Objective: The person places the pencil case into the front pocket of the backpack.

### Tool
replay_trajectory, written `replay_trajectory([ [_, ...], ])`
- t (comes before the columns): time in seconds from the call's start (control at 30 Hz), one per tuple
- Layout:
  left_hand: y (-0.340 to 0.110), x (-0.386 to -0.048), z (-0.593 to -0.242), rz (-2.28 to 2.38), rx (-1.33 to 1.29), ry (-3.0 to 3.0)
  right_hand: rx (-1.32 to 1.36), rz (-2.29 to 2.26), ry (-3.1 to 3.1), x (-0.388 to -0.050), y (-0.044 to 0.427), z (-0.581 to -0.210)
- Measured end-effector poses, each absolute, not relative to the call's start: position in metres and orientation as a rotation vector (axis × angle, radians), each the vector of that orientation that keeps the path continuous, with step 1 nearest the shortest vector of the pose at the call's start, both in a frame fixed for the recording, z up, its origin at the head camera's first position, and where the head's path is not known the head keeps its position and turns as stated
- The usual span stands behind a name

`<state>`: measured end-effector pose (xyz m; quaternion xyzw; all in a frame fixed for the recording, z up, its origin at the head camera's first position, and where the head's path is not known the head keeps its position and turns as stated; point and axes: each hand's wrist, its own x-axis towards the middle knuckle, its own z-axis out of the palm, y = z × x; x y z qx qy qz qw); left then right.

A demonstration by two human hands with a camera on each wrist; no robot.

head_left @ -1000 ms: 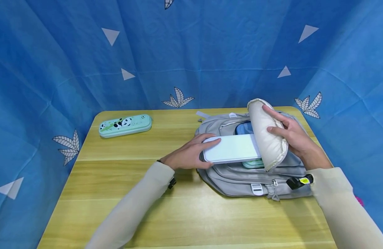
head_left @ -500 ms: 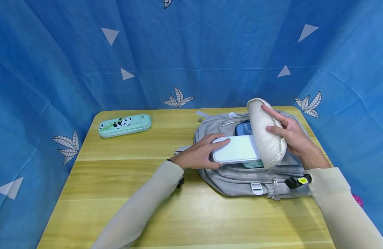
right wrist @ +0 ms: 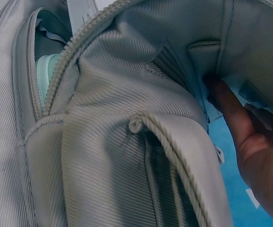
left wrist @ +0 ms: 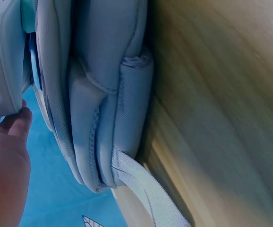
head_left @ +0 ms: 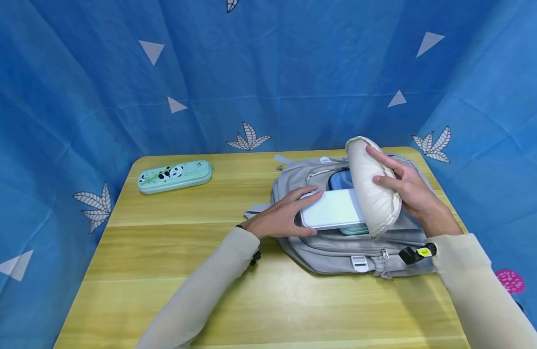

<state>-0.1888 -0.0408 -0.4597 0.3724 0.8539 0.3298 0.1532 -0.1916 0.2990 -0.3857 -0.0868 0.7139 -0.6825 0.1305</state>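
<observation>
A grey backpack (head_left: 325,254) lies on the table at the right. My left hand (head_left: 283,215) grips the near end of a white case (head_left: 331,209), thumb and fingers on opposite edges; its far end is hidden under the cream flap (head_left: 373,194). My right hand (head_left: 408,189) holds that flap raised, fingers on its back edge. Inside the opening are a blue item (head_left: 340,179) and a mint green case (head_left: 355,230). The left wrist view shows fingers on the white case (left wrist: 2,61); in the right wrist view the right hand (right wrist: 259,142) is at the bag's fabric.
A mint green pencil case (head_left: 175,177) with a panda print lies at the table's back left. A backpack strap (head_left: 256,209) sticks out on the left side of the bag. Blue curtains (head_left: 251,72) stand behind and beside the wooden table (head_left: 164,261).
My left hand has moved right with the white case, which sits further under the flap. Its fingers look slightly more spread. My right hand has hardly moved.
</observation>
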Motion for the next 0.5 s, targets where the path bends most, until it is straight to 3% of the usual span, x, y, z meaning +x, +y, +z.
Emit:
replay_trajectory([
  [0.5,-0.062,-0.18,-0.469,1.084,0.888,2.477,-0.221,-1.972,2.096,-0.19,0.297,-0.387],
])
